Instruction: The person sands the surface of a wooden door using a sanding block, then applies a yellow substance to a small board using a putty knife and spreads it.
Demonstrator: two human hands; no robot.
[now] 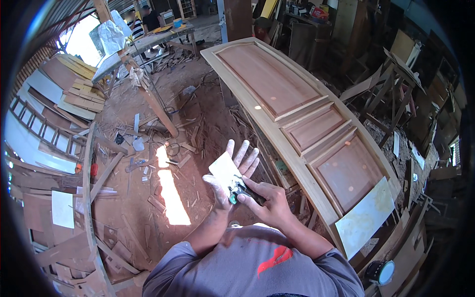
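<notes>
My left hand [246, 161] is turned palm up, its fingers stretched and dusted white. Over the palm lies a flat, pale, square-edged piece [223, 170], bright with glare. My right hand [269, 203] is closed round a dark tool [242, 192], fingers and thumb pinching it against the left palm. Whether the pale piece is that tool's blade I cannot tell. A small green bit [232, 199] shows by the left thumb's base. Ahead and to the right lies a wooden panel door [297, 116] with three recessed reddish panels, touched by neither hand.
A pale sheet [366, 218] lies across the door's near end, with a round can [380, 272] beyond it. Wood scraps litter the floor. A wooden post [153, 106] stands ahead left, boards [42, 128] lean at the left, and people [148, 20] are at the far back.
</notes>
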